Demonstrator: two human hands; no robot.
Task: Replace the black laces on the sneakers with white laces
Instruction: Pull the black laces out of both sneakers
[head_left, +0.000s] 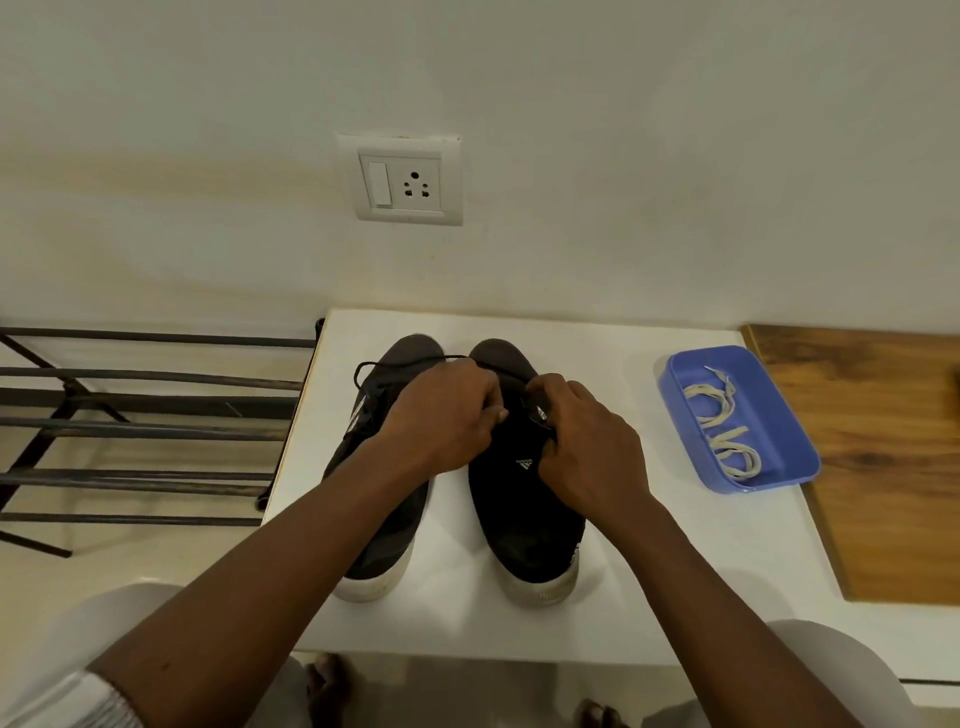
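Two black sneakers with white soles stand side by side on a white table (675, 571), toes toward the wall. The left sneaker (382, 525) still carries its black lace, a loop of which sticks out near its toe (363, 371). Over the lacing of the right sneaker (524, 514), my left hand (441, 415) and my right hand (587, 441) both pinch its black lace with curled fingers. White laces (727, 431) lie coiled in a blue tray (789, 415) at the table's right.
A black metal shoe rack (135, 421) stands left of the table. A wooden board (883, 457) lies at the right. A wall socket (400, 179) sits above the sneakers. My bare feet show below the table's front edge.
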